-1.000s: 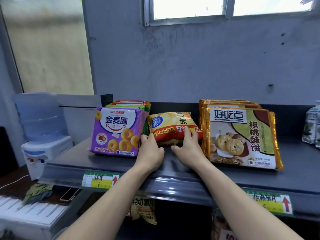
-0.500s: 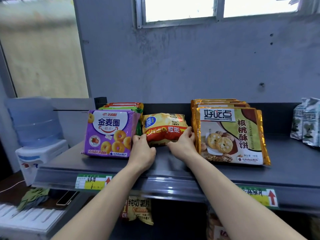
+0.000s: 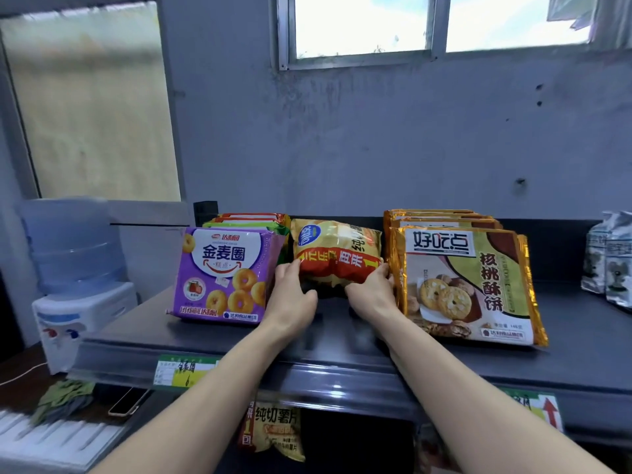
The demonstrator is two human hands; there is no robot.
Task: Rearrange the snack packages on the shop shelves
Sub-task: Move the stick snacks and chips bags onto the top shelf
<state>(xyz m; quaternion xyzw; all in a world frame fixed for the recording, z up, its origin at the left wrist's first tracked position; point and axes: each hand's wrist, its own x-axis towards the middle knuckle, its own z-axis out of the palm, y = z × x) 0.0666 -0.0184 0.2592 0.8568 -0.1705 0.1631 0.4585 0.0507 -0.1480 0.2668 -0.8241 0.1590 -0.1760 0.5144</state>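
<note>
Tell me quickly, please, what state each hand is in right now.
Left hand: holding the left end of the yellow chip bag.
Right hand: holding the right end of the same bag.

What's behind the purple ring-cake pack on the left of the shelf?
Behind the purple pack stand more flat packs, orange and green along their tops. Only those top edges show; the purple pack covers their fronts, so their count is unclear.

Dim room, daylight from above.
Window [image 3: 359,25] blown out white; glare on the shelf [image 3: 342,374] lip; edges bend and blur, lower left softest.
</note>
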